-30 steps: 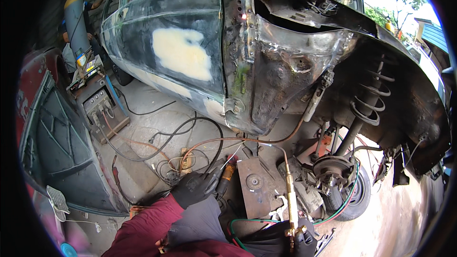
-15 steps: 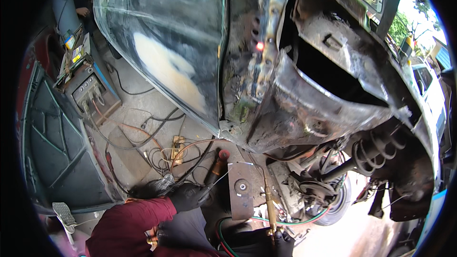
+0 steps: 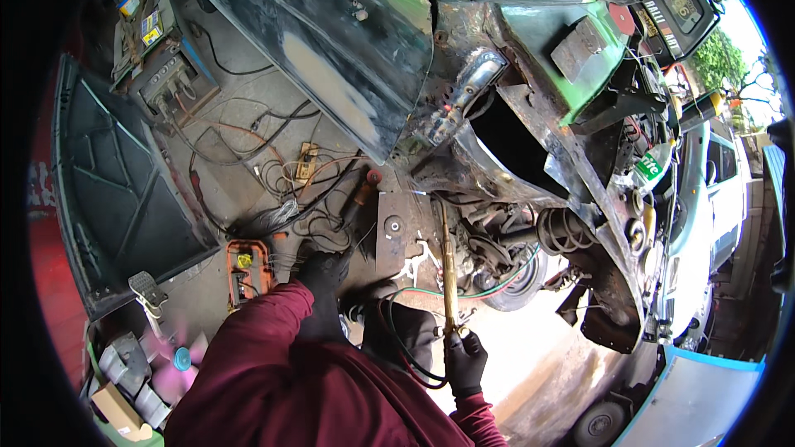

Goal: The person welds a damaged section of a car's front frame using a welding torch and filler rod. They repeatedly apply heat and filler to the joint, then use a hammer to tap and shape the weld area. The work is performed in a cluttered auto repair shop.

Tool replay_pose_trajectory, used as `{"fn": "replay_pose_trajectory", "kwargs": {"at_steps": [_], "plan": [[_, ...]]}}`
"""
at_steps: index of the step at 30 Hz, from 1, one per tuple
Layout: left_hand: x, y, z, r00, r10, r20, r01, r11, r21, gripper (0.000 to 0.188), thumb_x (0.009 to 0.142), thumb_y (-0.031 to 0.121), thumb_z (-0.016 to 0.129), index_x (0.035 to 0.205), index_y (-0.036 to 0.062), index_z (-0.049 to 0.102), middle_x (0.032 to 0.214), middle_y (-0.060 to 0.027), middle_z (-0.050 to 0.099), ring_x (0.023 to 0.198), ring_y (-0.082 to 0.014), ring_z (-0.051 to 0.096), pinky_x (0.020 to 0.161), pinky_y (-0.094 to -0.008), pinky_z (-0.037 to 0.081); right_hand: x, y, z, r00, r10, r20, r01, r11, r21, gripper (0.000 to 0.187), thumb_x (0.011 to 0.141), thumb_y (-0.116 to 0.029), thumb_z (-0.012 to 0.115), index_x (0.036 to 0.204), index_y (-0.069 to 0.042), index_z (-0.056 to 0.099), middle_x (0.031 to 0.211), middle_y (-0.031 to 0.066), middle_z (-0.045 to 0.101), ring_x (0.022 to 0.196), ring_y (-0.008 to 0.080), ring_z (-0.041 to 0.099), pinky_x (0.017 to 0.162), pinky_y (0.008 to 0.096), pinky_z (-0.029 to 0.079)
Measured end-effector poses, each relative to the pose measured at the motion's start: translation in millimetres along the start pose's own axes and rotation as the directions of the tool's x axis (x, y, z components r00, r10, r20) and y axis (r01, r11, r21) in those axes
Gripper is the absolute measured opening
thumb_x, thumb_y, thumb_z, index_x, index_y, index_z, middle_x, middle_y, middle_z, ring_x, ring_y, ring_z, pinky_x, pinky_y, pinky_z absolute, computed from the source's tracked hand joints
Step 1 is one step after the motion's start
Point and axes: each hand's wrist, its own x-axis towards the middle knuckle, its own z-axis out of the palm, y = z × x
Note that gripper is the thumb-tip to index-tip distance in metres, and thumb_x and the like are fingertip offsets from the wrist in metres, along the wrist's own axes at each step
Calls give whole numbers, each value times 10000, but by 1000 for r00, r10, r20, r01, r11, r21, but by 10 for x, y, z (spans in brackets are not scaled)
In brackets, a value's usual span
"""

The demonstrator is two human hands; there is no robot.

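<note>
My right hand (image 3: 465, 360), in a dark glove, is closed around the valve end of a brass gas torch (image 3: 450, 281). The torch points away from me toward the car body, and its hoses (image 3: 397, 339) loop down by my knee. My left hand (image 3: 325, 271), also gloved, is closed on a thin metal rod (image 3: 363, 240) that slants up to the right. Beyond both hands, a welded seam on the rusty body panel (image 3: 464, 95) shows a small reddish glowing spot. A flat metal plate (image 3: 389, 261) with a round fitting stands between the hands.
A dark door panel (image 3: 124, 199) leans at left, near a welding machine (image 3: 174, 74). Cables (image 3: 273, 141) and an angle grinder (image 3: 363, 190) lie on the floor. An orange tool case (image 3: 248, 269) sits beside my left arm; a fan (image 3: 182, 358) is lower left. The suspension spring (image 3: 567, 236) is exposed.
The view has pulled back and shows more of the car. My right hand, with the torch, has come further into view. The glowing spot looks smaller and dimmer.
</note>
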Motion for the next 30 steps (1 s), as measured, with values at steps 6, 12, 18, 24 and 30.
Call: {"fn": "replay_pose_trajectory", "kwargs": {"at_steps": [6, 12, 18, 24, 30], "plan": [[-64, 555, -1223, 960, -278, -33, 239, 877, -417, 529, 1021, 219, 666, 1513, 51, 566, 899, -183, 716, 790, -399, 695, 726, -519, 537, -598, -1277, -372, 999, -9, 40, 10, 999, -37, 407, 1019, -33, 743, 1413, 16, 656, 788, -77, 592, 686, 7, 529, 621, 203, 447], [195, 1061, -2110, 817, -576, -6, 346, 499, -794, 408, 1085, 148, 650, 1459, -10, 622, 1165, -125, 784, 945, -228, 761, 838, -382, 582, -622, -2092, -909, 983, -95, 155, 138, 946, -294, 528, 981, -17, 766, 1487, 16, 618, 739, -68, 552, 666, 23, 491, 629, 224, 442], [582, 1515, -2671, 725, -689, 2, 99, 101, -990, 423, 1114, 127, 608, 1522, 17, 584, 1151, -56, 759, 810, -25, 617, 759, -221, 530, -503, -2739, -1199, 939, -242, 244, 334, 808, -484, 532, 954, -17, 788, 1466, -7, 646, 767, -43, 552, 703, 55, 485, 667, 249, 471], [973, 1634, -3070, 748, -664, 5, -68, -84, -994, 412, 1130, 133, 573, 1519, 0, 571, 1179, -92, 774, 786, -49, 645, 736, -255, 554, -489, -3276, -1233, 934, -296, 201, 356, 815, -457, 576, 924, 96, 746, 1483, 56, 613, 1157, 54, 746, 909, 59, 622, 797, 236, 530], [1234, 1564, -3155, 760, -650, 5, -125, -154, -980, 414, 1138, 160, 576, 1498, -45, 571, 1162, -113, 787, 769, -42, 658, 708, -240, 554, -487, -3576, -1239, 915, -361, 177, 392, 701, -595, 532, 918, 81, 745, 1439, 94, 634, 1250, 134, 765, 1081, 148, 714, 945, 320, 577]]}}
